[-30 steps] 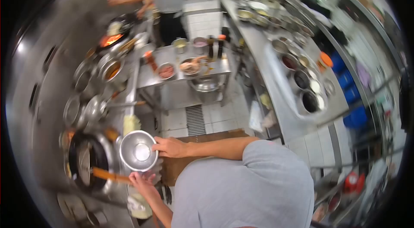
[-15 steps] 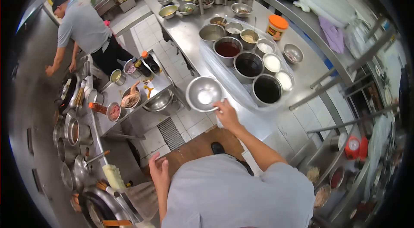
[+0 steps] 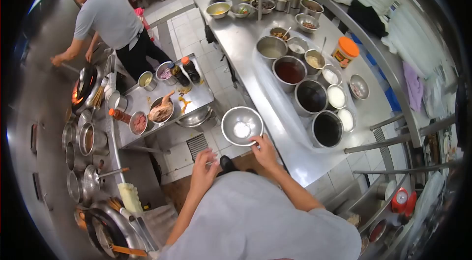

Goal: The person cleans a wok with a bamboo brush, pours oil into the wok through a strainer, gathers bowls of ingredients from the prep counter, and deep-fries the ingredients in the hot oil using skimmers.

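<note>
My right hand (image 3: 264, 152) grips the near right rim of a steel mixing bowl (image 3: 231, 121), which I hold in the air in front of me. A small heap of white powder (image 3: 242, 130) lies in the bottom of the bowl. To the left, slightly below the bowl and apart from it, is my left hand (image 3: 203, 167), with its fingers loosely bent and apart and nothing seen in it.
Right of me, a steel counter (image 3: 290, 159) carries several pots of dark sauces (image 3: 311, 97) and white seasonings. A side table (image 3: 199, 93) at left holds bottles (image 3: 179, 75) and a bowl of meat (image 3: 162, 111). A co-worker (image 3: 110, 14) stands at a wok (image 3: 84, 85).
My left hand has risen and come closer to the bowl. The bowl, still in my right hand, sits a little lower and nearer. The camera view has shifted; flame now shows by the co-worker's wok.
</note>
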### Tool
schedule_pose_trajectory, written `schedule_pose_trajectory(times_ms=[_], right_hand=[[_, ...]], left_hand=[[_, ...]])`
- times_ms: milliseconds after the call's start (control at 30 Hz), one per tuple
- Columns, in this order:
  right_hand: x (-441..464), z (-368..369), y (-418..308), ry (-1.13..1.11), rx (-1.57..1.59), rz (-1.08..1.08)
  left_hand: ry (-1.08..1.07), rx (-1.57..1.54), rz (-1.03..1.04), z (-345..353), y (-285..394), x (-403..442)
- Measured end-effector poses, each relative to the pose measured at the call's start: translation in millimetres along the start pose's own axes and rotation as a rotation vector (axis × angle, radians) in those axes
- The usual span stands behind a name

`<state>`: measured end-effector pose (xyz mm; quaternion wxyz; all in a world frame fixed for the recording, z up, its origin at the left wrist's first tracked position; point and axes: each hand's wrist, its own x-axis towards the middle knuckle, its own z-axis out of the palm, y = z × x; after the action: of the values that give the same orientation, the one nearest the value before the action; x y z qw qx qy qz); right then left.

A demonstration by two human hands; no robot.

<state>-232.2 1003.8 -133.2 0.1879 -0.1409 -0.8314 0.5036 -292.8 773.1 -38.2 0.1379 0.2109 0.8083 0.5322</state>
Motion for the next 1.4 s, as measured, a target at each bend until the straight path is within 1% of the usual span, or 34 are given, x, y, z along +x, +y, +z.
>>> schedule_pose_trajectory(times_ms=[67,133,167,300,433,500,600,667,833,900,933,967,1000,1033,1100,1133,1167,1200,1233,1300,1333,1367,1400], right_hand=[[8.5,7.4,-14.4,-0.046,-0.034,0.003],[28.6,14.1,-18.3,-0.090,-0.059,0.015],[39.1,16.9,-19.7,-0.098,-0.063,0.020],[79.6,22.4,-30.3,0.001,-0.122,0.005],[116.9,33.4,-34.4,0.055,-0.134,0.019],[134.3,39.1,-36.8,0.050,-0.121,0.034],[160.3,52.4,-35.5,0.015,-0.159,-0.001],[183.0,64.3,-30.3,0.002,-0.131,-0.026],[262.9,70.8,-31.2,-0.065,-0.078,-0.109],[304.5,64.7,-28.6,-0.043,-0.072,-0.108],[323.2,64.6,-28.2,-0.038,-0.069,-0.110],[340.8,64.9,-27.8,-0.023,-0.054,-0.152],[357.1,58.8,-24.9,0.014,-0.049,-0.182],[370.4,46.6,-18.6,0.061,-0.055,-0.200],[392.1,12.9,-25.7,0.101,-0.065,-0.180],[404.8,-3.2,-17.5,0.137,-0.139,-0.174],[416.7,-25.1,-10.1,0.194,-0.140,-0.197],[426.1,-49.7,-4.0,0.315,-0.228,-0.266],[434.8,-77.3,4.1,0.378,-0.360,-0.240],[459.7,-134.0,37.1,0.479,-0.216,-0.175],[472.3,-163.3,58.8,0.546,-0.110,-0.039],[484.8,-199.3,79.9,0.608,-0.095,-0.063],[501.2,-238.3,105.1,0.624,-0.144,0.048]], left_hand=[[0.037,0.000,-0.010,-12.6,-9.1,16.2],[-0.036,0.029,0.062,-22.9,-13.1,42.7],[-0.035,0.024,0.054,-29.6,-14.4,53.8],[-0.068,-0.026,0.108,-55.5,-21.9,86.5],[-0.035,0.047,0.098,-80.5,-44.2,107.9],[0.000,0.145,0.080,-91.0,-48.1,114.0],[0.062,0.148,0.070,-104.8,-42.3,119.6],[0.086,0.175,0.069,-109.2,-50.1,125.4],[0.181,0.270,0.052,-110.0,-60.8,138.0],[0.203,0.213,-0.054,-109.3,-50.7,143.7],[0.202,0.217,-0.050,-108.7,-46.1,144.6],[0.249,0.246,-0.107,-107.9,-41.6,146.6],[0.273,0.272,-0.150,-105.6,-38.7,153.5],[0.219,0.267,-0.122,-101.5,-37.4,159.7],[0.294,0.280,-0.185,-91.9,-40.2,164.8],[0.253,0.278,-0.176,-89.2,-45.6,167.4],[0.229,0.280,-0.194,-87.4,-50.9,169.5],[0.211,0.282,-0.215,-85.9,-54.2,172.7],[0.194,0.282,-0.215,-84.3,-56.0,176.3],[0.179,0.297,-0.197,-80.1,-57.6,184.4],[0.173,0.298,-0.198,-77.6,-56.3,189.8],[0.166,0.319,-0.193,-74.9,-53.1,194.8],[0.160,0.340,-0.190,-72.9,-50.1,198.9]])
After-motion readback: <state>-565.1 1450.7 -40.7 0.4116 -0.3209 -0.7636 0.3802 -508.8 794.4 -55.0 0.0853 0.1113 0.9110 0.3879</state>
